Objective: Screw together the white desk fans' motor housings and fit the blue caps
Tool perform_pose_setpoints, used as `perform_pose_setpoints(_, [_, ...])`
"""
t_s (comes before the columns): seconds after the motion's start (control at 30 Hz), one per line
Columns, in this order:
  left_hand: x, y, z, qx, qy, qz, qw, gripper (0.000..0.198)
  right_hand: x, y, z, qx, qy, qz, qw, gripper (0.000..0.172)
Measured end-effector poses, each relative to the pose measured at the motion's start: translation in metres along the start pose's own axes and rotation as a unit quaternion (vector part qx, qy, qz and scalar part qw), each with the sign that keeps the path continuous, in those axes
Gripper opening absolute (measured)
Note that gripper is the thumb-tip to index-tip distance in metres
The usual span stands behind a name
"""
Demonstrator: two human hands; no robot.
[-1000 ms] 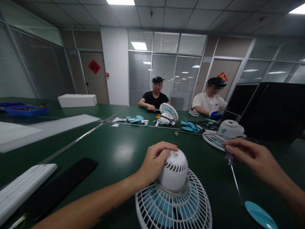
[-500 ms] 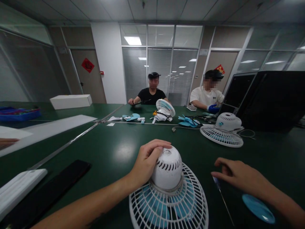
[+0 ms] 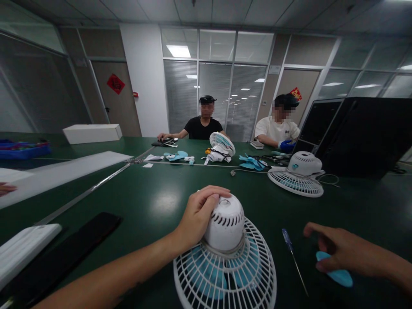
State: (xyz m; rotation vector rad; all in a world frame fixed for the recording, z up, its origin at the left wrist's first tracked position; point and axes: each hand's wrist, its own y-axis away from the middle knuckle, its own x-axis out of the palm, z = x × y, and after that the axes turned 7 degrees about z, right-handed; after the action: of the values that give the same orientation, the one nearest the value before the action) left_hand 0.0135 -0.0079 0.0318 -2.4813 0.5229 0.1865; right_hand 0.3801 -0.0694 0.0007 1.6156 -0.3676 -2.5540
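Note:
In the head view a white fan (image 3: 254, 281) with blue blades lies grille-down in front of me, its motor housing pointing up. My left hand (image 3: 201, 214) is wrapped over the top and left side of that housing. Right of the fan a screwdriver (image 3: 292, 251) with a blue handle lies on the table, touched by neither hand. My right hand (image 3: 336, 249) is just beyond it, thumb and fingers apart, over a blue oval cap (image 3: 341, 277). The hand covers part of the cap; whether the thumb touches it I cannot tell.
A second fan (image 3: 298, 180) lies grille-down at the right, near a large black monitor (image 3: 363, 133). Across the green table (image 3: 138, 193) are blue fan blades (image 3: 251, 162) and another fan (image 3: 222, 146). Two people sit opposite. A dark flat case (image 3: 93, 236) lies left.
My right hand has left the screwdriver, which now lies free, and moved right over the blue cap. My left hand stays on the fan. The person opposite has lowered a dark object to the table.

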Motion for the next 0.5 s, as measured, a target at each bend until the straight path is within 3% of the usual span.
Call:
perform_pose_setpoints(0.07, [0.001, 0.0, 0.0, 0.002, 0.0, 0.0, 1.0, 0.032, -0.008, -0.001, 0.004, -0.012, -0.048, 0.049, 0.998, 0.035])
perform_pose_setpoints(0.27, [0.002, 0.0, -0.002, -0.004, 0.005, 0.0, 1.0, 0.033, -0.017, 0.002, 0.02, -0.089, -0.171, -0.003, 0.981, 0.038])
perform_pose_setpoints(0.4, [0.003, 0.001, -0.004, -0.018, 0.008, 0.005, 1.0, 0.031, -0.022, 0.005, 0.045, -0.206, -0.351, -0.052, 0.912, 0.04])
perform_pose_setpoints(0.5, [0.003, 0.002, -0.003, -0.037, 0.026, 0.005, 0.999, 0.032, -0.026, 0.005, 0.077, -0.268, -0.42, -0.079, 0.863, 0.042])
